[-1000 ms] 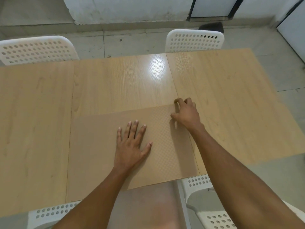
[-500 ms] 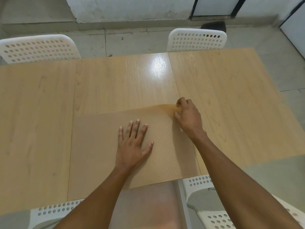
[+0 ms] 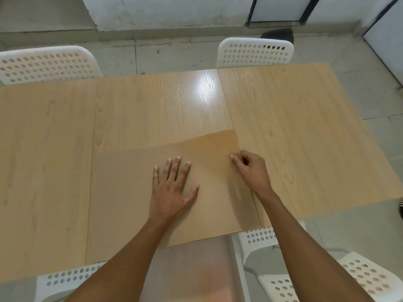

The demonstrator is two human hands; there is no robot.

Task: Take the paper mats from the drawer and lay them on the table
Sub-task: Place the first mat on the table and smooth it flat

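Tan paper mats [image 3: 122, 192] with a fine dotted texture lie stacked on the near middle of the wooden table [image 3: 294, 131]. My left hand [image 3: 172, 188] rests flat on the stack, fingers spread, holding nothing. My right hand [image 3: 250, 168] pinches the right edge of the top mat, whose far right corner [image 3: 222, 140] is lifted off the stack and curls up. No drawer is in view.
Two white perforated chairs stand across the table, one [image 3: 43, 64] at the far left and one [image 3: 255, 52] at the far right. More white chairs [image 3: 359, 277] sit at the near edge by my legs. Grey tiled floor lies to the right.
My right hand has gripped the top mat at its right side and drawn back toward me, lifting the far right corner off the stack. My left hand has stayed flat.
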